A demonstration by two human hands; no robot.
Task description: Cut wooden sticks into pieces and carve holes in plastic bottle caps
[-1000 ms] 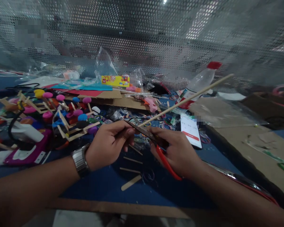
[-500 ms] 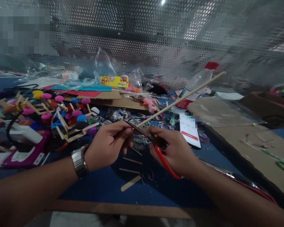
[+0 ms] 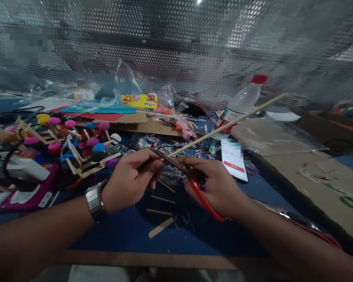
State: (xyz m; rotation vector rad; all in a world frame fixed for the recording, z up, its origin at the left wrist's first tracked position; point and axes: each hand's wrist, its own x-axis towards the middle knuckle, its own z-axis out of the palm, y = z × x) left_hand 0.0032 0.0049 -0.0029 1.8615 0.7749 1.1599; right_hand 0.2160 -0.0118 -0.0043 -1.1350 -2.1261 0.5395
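Observation:
My left hand (image 3: 132, 178), with a metal watch on the wrist, pinches the near end of a long thin wooden skewer (image 3: 229, 122) that runs up and to the right. My right hand (image 3: 217, 184) grips red-handled scissors (image 3: 204, 201). Their dark blades (image 3: 173, 160) point left and meet the skewer close to my left fingertips. Short cut stick pieces (image 3: 161, 199) and a flat ice-cream stick (image 3: 161, 227) lie on the blue table surface (image 3: 120, 231) just below my hands.
Stick-and-coloured-ball models (image 3: 76, 145) crowd the left side, beside a white and purple device (image 3: 26, 184). A phone (image 3: 233, 159) lies right of my hands, a red-capped plastic bottle (image 3: 242, 102) behind it. Cardboard sheets (image 3: 141, 125) and plastic bags sit at the back, brown board (image 3: 312, 172) on the right.
Both hands stay together with skewer and scissors. The skewer's far tip has dipped slightly, and the view has shifted a little.

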